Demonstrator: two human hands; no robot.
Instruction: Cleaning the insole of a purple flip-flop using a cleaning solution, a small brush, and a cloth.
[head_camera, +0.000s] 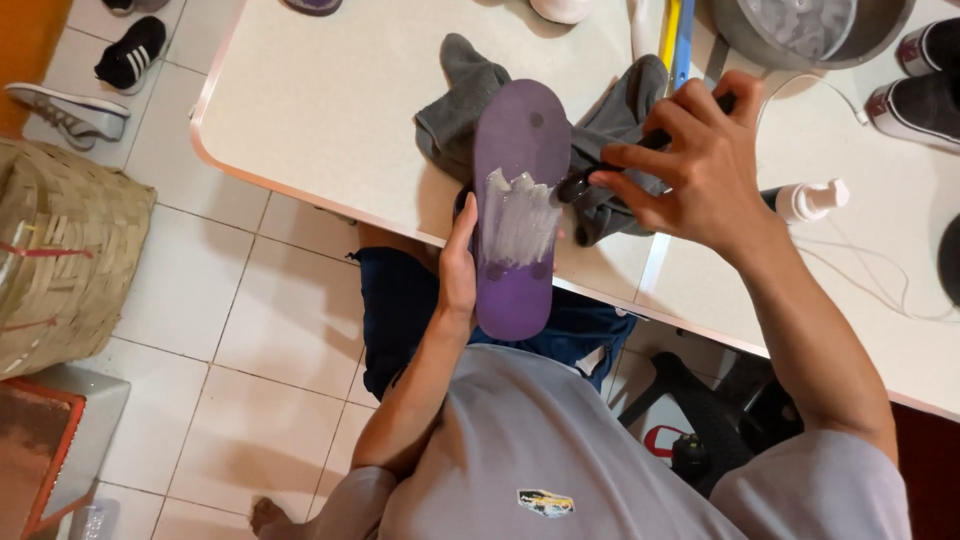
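Starting with containers: a white pump bottle (812, 199) lies on its side on the tabletop (320, 110), just right of the right wrist, no label readable from here. At the far edge sits a round grey basin (800, 30) holding something foamy. Between basin and cloth, a yellow strip and a blue strip (677, 40) run side by side toward the far edge. Off the tabletop, a woven basket (60, 260) stands on the tiled floor at the left, with a grey sneaker (70, 110) and a black sneaker (130, 52) beyond it. Dark shoes with white soles (925, 95) rest at the tabletop's right side.

Now the hands. The left hand (458, 270) supports a purple flip-flop (517, 200) from below, sole side up, thumb pressed along its left rim; the grip is closed around the sandal's edge. The flip-flop hangs over the near edge of the tabletop, its heel toward the person and its toe over a crumpled grey cloth (470, 110). White foam streaks cover the middle of the sole.

The right hand (700, 165) has its grip curled tight round a dark brush (600, 175), fingers wrapped on the handle, and the brush head touches the sole's right side at the foam patch.
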